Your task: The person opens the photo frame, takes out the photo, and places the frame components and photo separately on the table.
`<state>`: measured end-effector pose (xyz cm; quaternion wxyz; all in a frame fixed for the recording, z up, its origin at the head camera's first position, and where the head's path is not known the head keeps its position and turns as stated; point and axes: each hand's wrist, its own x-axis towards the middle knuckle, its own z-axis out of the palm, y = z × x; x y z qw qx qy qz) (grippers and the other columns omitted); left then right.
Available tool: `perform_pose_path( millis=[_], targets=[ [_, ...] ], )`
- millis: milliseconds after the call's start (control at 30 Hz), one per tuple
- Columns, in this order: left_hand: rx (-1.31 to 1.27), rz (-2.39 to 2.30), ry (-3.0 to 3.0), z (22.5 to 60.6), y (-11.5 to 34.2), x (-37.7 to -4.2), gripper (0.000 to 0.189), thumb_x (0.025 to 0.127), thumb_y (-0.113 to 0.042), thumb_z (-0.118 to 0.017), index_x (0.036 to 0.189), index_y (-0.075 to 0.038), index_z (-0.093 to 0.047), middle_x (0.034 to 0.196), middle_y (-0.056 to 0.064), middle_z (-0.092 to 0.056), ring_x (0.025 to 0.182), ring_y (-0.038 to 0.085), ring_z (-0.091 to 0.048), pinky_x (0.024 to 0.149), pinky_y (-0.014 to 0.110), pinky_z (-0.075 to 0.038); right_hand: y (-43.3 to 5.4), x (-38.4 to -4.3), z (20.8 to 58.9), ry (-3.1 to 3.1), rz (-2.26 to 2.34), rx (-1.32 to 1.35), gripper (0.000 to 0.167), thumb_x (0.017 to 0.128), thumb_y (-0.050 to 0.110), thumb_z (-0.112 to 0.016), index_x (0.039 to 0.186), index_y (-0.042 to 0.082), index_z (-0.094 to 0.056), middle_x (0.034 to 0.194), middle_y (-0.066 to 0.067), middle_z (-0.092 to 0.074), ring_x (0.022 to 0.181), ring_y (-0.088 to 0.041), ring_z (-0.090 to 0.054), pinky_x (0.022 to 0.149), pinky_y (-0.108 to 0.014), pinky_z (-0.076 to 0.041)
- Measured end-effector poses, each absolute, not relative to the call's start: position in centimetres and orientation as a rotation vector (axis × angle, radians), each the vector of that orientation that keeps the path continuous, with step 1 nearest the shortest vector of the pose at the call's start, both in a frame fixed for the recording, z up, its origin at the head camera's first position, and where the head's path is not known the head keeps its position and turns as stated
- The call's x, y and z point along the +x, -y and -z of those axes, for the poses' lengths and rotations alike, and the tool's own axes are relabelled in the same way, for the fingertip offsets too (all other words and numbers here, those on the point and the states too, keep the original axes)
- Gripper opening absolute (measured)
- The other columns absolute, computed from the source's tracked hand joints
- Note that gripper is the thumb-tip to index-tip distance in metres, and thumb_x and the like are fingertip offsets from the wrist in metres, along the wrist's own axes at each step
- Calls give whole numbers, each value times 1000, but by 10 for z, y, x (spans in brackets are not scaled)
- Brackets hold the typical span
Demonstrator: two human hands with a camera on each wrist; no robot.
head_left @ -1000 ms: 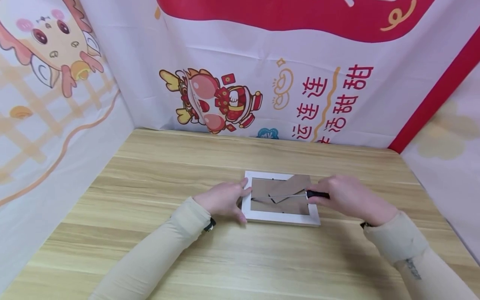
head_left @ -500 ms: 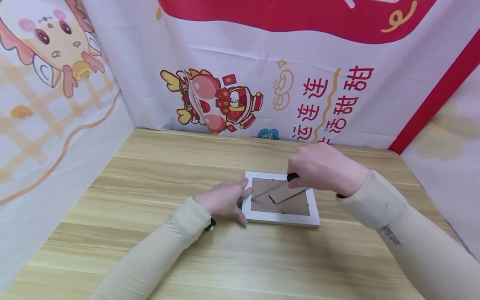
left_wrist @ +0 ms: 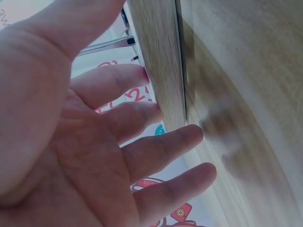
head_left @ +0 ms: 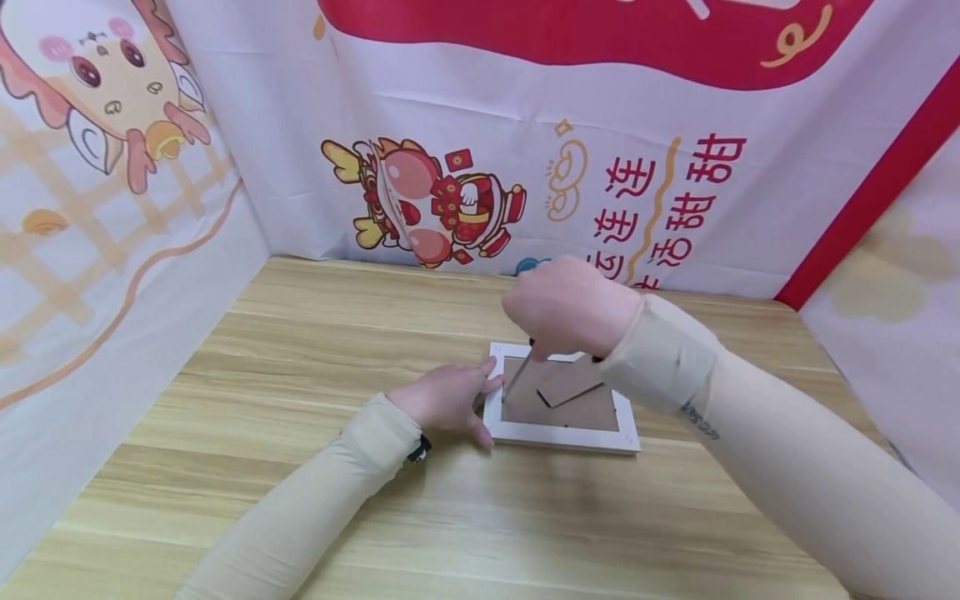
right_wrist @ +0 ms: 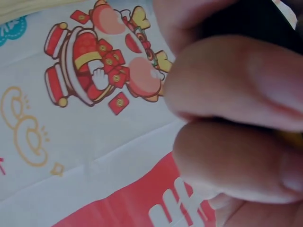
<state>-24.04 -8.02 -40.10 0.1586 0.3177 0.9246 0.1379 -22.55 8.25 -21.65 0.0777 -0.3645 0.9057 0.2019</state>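
A white picture frame [head_left: 558, 436] lies back side up on the table, with a brown backing board [head_left: 585, 417] and a fold-out stand [head_left: 567, 382] in it. My left hand [head_left: 442, 400] steadies the frame's left end, index finger over the border and thumb at the near corner. In the left wrist view, the left hand [left_wrist: 94, 137] has its fingers nearly straight along the frame's side [left_wrist: 158, 56]. My right hand [head_left: 566, 304] grips a black-handled screwdriver [head_left: 517, 379], mostly hidden by the fist. Its shaft slants down to the inner left edge of the frame.
The wood-grain table [head_left: 300, 333] runs back to a white printed cloth wall [head_left: 465, 92]. Another printed cloth [head_left: 180, 275] stands along the left side. Several small black tabs dot the frame's inner edge.
My right hand has swung up and left over the frame, tipping the screwdriver from nearly flat to steep, its tip staying at the left inner edge. The left hand has not moved.
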Motion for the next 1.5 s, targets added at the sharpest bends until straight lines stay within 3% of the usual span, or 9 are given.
perform_pose_path(
  millis=[400,733,1067,1233,1500],
  targets=[
    [924,-426,-2664,404,82,-241,96,70,-44,-89,147,-9,-46,157,17,-31,137,30,-42,111,40,-36,-45,-226,212,-2643,-767,-1098,22,76,29,-87,85,16,-72,68,3,-61,61,-15,-51,53,-28,-48],
    [863,-432,-2643,404,81,-243,97,69,-45,-89,148,-10,-44,159,11,-29,133,25,-46,110,37,-37,-33,-225,210,-2598,-820,-1042,26,77,29,-86,97,16,-75,78,1,-66,75,-18,-61,65,-30,-54],
    [905,-408,-2642,400,81,-241,101,69,-46,-88,150,-8,-41,159,17,-27,139,32,-39,113,40,-32,-73,-237,209,-2656,-589,-947,30,75,36,-87,88,16,-70,75,5,-65,71,-17,-62,66,-32,-53],
    [877,-364,-2649,399,79,-240,102,68,-50,-87,150,-10,-41,159,17,-27,139,33,-39,113,40,-33,-101,-247,208,-2678,-469,-816,24,78,38,-84,80,18,-71,74,6,-66,71,-16,-60,64,-32,-51],
    [863,-396,-2656,398,79,-238,100,68,-46,-89,149,-11,-43,159,16,-27,138,32,-40,113,40,-33,-119,-250,212,-2668,-378,-815,20,80,39,-83,73,22,-75,68,8,-66,67,-16,-60,60,-32,-50]
  ],
)
